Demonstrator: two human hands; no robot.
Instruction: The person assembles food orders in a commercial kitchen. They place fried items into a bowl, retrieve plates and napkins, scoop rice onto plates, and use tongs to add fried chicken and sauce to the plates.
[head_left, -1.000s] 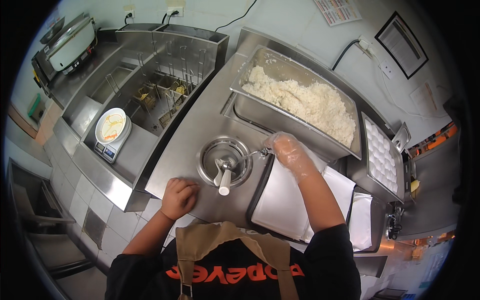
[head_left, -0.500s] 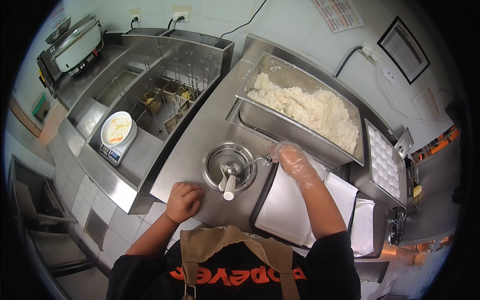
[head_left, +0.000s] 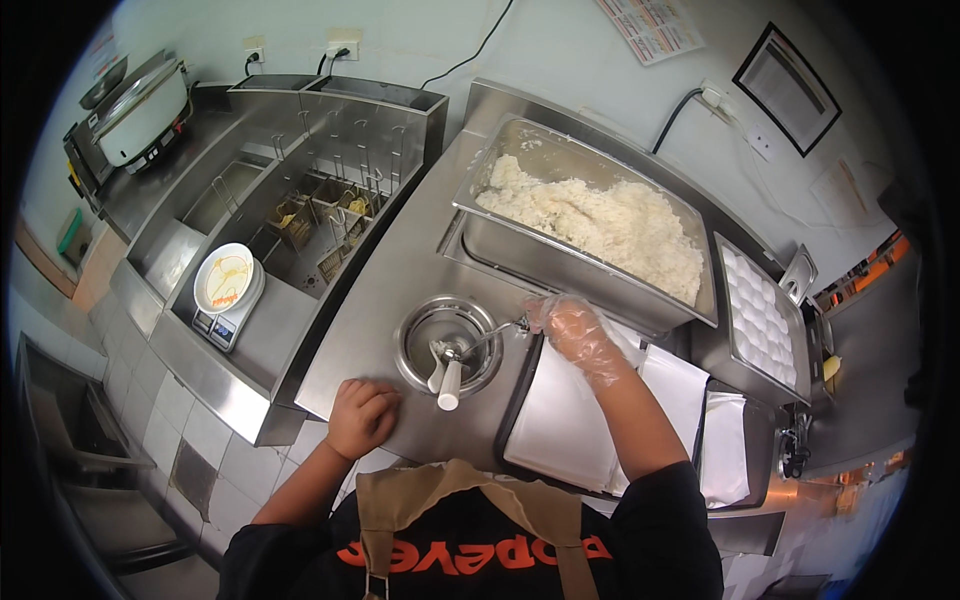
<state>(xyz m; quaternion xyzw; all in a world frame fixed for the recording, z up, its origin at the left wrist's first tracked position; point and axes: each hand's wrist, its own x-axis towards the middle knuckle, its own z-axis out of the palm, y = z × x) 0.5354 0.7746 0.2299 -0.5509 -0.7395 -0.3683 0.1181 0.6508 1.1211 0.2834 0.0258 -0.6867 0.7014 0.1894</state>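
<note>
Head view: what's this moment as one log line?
left hand: curled, at counter edge | right hand: gloved, at metal utensil | rice: in pan

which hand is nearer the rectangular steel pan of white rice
Right: the plastic-gloved right hand is close in front of the pan; the bare left hand is farther, lower left in view.

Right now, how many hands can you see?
2. The bare left hand, fingers curled, is by the near edge of the counter; the gloved right hand holds the end of a metal handle. I see no others.
</note>
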